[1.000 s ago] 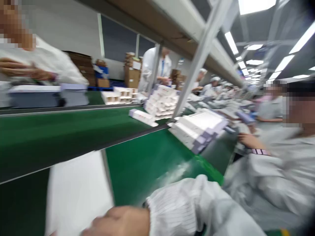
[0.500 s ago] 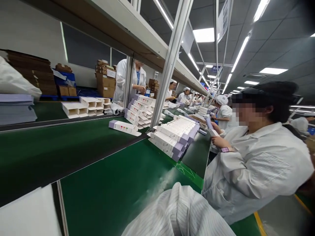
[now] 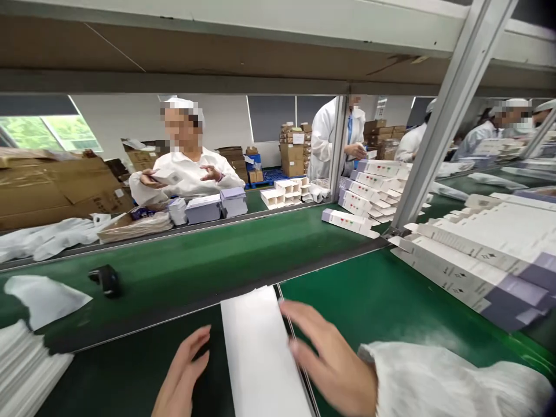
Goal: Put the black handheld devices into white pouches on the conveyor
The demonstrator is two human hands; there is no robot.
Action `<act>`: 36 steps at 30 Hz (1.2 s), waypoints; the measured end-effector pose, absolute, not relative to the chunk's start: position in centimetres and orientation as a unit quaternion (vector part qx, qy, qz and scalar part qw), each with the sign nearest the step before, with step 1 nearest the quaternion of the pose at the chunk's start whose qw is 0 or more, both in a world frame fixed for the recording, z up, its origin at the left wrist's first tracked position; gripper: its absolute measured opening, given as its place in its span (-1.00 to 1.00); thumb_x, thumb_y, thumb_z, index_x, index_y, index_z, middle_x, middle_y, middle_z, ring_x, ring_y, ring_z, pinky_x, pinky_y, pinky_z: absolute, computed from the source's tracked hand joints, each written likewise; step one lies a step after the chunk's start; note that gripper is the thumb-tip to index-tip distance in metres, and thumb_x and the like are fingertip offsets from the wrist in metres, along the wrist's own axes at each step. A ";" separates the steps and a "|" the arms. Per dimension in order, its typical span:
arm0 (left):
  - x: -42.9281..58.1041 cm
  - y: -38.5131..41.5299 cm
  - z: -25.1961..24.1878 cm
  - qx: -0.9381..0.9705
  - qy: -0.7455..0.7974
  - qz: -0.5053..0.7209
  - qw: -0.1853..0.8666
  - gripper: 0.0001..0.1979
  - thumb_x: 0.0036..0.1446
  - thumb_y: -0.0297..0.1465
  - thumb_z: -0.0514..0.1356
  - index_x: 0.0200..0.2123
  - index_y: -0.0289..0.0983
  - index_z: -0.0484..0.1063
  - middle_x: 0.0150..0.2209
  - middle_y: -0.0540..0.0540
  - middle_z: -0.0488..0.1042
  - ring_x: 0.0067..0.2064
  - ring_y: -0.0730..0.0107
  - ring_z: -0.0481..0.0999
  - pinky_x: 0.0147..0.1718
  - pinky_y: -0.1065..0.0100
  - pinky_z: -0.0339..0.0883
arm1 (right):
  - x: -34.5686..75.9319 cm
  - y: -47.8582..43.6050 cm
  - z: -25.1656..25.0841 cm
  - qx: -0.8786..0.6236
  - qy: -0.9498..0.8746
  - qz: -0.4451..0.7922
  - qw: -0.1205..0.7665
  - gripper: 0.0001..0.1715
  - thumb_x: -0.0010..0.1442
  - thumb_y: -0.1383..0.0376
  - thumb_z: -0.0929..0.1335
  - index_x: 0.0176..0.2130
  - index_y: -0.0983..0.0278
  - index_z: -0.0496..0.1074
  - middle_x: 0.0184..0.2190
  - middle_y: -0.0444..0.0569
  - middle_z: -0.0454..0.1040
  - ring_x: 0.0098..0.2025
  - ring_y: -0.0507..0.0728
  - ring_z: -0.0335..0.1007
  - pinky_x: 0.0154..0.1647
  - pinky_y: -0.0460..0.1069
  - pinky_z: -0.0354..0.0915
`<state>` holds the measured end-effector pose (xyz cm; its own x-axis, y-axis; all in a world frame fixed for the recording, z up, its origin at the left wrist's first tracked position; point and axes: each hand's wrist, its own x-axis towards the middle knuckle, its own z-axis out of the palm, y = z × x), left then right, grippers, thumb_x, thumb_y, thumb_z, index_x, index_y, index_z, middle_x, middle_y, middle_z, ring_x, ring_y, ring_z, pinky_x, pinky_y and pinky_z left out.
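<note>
A long white stack of what looks like folded paper sheets (image 3: 260,353) lies on the green work surface in front of me. On its left side, apart from it, is my left hand (image 3: 185,370), with thumb and fingers spread and nothing between them. My right hand (image 3: 332,359) is at the stack's right edge, fingers stretched out; it is slightly blurred, and I cannot tell whether the fingertips touch the paper. More white sheets (image 3: 26,370) are piled at the lower left, near a loose white sheet (image 3: 46,298).
A black object (image 3: 105,281) sits on the green conveyor belt (image 3: 208,249). Printed white-and-lilac cartons (image 3: 473,260) are stacked to the right, others (image 3: 369,191) behind the metal post (image 3: 452,116). A co-worker (image 3: 186,150) across the belt handles a white item. A shelf (image 3: 243,52) spans overhead.
My view has swung left, from the co-worker on my right to the belt ahead. Both my hands and the whole white stack have come into view; before, only my sleeve showed.
</note>
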<state>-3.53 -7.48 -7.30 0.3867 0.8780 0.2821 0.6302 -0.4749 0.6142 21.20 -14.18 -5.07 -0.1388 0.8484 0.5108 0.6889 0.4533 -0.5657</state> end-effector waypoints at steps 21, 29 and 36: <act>4.6 -1.6 -5.9 0.808 0.449 0.254 0.285 -0.69 0.08 -0.24 -0.05 -0.10 -0.17 0.23 -0.13 -0.09 0.28 -0.04 0.21 0.20 -0.10 0.20 0.15 | 20.5 -2.4 -6.2 -0.544 -0.709 0.240 0.379 -0.88 -0.07 0.33 0.35 -0.39 0.22 0.41 -0.43 -0.13 0.38 -0.27 0.08 0.23 -0.27 -0.05 0.17; 4.2 0.0 -5.0 0.837 0.387 0.237 0.305 -0.82 0.02 -0.32 0.06 -0.27 -0.15 0.35 -0.31 -0.01 0.35 -0.19 0.31 0.26 -0.24 0.35 0.16 | 21.2 -1.5 -6.4 -0.521 -0.724 0.272 0.361 -0.92 -0.05 0.32 0.35 -0.43 0.18 0.44 -0.47 -0.14 0.37 -0.34 0.05 0.22 -0.40 -0.09 0.13; 4.2 -0.2 -5.5 0.827 0.393 0.260 0.307 -0.82 0.00 -0.30 0.06 -0.30 -0.17 0.36 -0.32 -0.02 0.36 -0.20 0.32 0.28 -0.24 0.38 0.15 | 21.3 -1.4 -6.4 -0.495 -0.735 0.242 0.395 -0.89 -0.07 0.37 0.36 -0.42 0.20 0.45 -0.55 -0.14 0.34 -0.41 0.02 0.21 -0.45 -0.11 0.14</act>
